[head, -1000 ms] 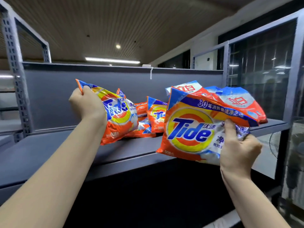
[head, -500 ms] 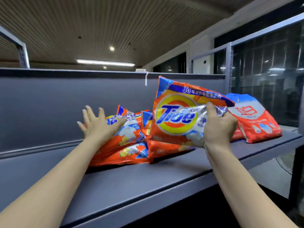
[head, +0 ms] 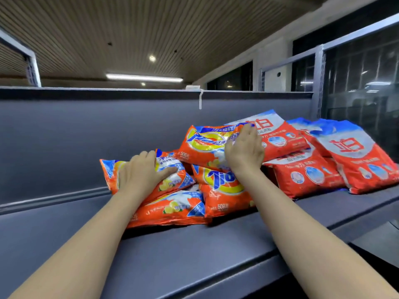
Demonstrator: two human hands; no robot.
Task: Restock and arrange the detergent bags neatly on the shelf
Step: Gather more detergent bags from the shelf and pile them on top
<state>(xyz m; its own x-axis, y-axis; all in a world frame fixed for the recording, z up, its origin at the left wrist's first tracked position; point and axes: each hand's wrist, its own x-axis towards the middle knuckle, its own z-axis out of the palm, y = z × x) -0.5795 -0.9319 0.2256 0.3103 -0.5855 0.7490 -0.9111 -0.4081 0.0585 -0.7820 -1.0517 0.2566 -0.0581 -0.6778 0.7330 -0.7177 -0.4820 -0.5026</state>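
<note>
With both flat palms, left hand and right hand, pressing the loose orange bags, an uneven push could slide one off the shelf front edge.

Right hand no longer grips Tide bag; bag now lies atop pile, palm flat on it. Left hand now presses left bag.
</note>
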